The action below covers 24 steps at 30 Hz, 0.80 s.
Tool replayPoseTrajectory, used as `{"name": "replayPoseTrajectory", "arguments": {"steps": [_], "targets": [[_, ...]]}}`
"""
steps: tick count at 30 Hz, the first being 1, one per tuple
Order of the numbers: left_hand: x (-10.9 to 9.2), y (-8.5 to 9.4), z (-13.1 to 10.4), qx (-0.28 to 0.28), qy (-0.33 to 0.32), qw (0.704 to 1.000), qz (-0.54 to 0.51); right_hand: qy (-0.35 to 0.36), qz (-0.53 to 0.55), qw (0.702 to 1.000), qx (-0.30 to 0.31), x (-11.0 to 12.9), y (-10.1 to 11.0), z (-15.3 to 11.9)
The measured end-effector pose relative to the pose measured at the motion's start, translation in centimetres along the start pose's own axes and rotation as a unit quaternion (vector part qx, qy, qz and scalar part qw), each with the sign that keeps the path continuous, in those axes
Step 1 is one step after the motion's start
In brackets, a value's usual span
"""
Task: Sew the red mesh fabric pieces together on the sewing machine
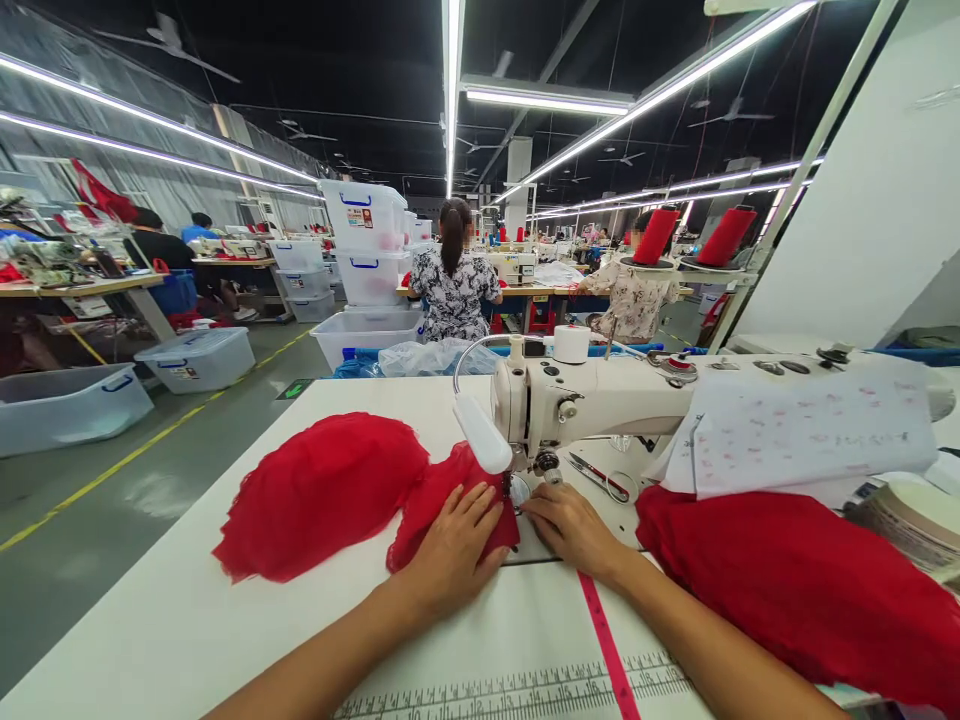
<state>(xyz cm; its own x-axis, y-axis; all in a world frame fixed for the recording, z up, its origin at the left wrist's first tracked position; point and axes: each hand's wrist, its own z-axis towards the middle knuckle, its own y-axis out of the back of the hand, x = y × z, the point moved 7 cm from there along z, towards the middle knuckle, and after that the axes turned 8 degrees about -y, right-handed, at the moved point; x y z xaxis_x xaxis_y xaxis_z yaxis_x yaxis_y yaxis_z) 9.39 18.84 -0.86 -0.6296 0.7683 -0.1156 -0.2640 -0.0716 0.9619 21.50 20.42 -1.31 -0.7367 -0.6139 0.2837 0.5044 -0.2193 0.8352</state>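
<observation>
A piece of sheer red fabric point(457, 480) lies under the needle area of a white sewing machine point(600, 395). My left hand point(459, 540) rests flat on it, fingers stretched out, just left of the presser foot. My right hand point(574, 528) is at the right of the needle, its fingers bent and close together with the tips near the fabric's edge; whatever they may pinch is hidden. Joined to the fabric under my left hand, a larger gathered red piece point(322, 495) spreads over the white table point(225, 640). A pink tape point(606, 640) runs from beneath my right hand toward the front.
Thread snips point(600, 478) lie on the machine bed behind my right hand. More red fabric point(795, 580) is heaped at the right, beside a paper sheet point(810, 430) draped over the machine. Red thread cones point(655, 238) stand behind. A co-worker point(454, 285) sits ahead, near stacked plastic bins point(367, 250).
</observation>
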Motion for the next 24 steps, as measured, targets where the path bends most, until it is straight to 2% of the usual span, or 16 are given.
{"name": "replayPoseTrajectory", "arguments": {"steps": [3,5,9,14,19,24], "targets": [[-0.8,0.5,-1.5,-0.038,-0.032,0.999,-0.012,0.021,0.017,1.000,0.003,0.3,0.3,-0.1],[-1.4,0.4,-2.2,-0.038,-0.052,0.998,-0.025,0.042,0.029,0.999,0.010,0.8,0.4,-0.2],[-2.0,-0.4,-2.5,0.004,-0.072,0.997,-0.027,0.072,0.042,0.996,0.031,1.5,0.3,-0.4],[-1.9,-1.0,-2.1,0.075,-0.060,0.995,-0.018,0.085,0.025,0.995,0.048,2.0,0.2,-0.6],[-1.6,-0.7,-2.1,0.087,-0.066,0.994,-0.024,0.106,-0.010,0.993,0.054,2.6,0.2,-0.8],[-0.8,-0.4,-1.9,0.094,-0.061,0.993,-0.029,0.134,-0.050,0.989,0.024,2.9,0.2,-0.8]]}}
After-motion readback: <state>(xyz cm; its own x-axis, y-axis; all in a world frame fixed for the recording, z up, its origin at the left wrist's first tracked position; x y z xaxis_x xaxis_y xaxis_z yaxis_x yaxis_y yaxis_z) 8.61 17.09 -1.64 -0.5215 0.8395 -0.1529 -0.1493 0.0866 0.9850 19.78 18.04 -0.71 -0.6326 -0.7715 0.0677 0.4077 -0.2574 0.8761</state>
